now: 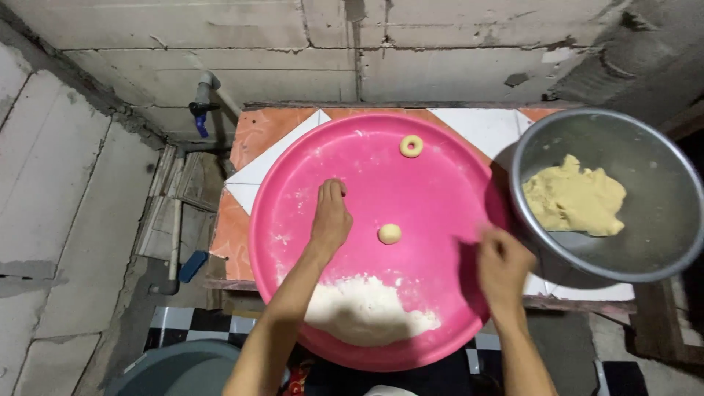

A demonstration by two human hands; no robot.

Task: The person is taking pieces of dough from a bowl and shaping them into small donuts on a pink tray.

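Head view: on the pink tray [440,183], the left hand [330,220] lies flat and empty left of a dough ball [389,234]; the right hand [502,264], blurred, grip unclear, hovers at the tray's right rim. Shaping seems underway.

No packages, labels, signs or screens appear anywhere in this overhead view: nothing wrapped, printed or lit shows from the twelve o'clock wall down to the six o'clock edge, nor out at three or nine o'clock.
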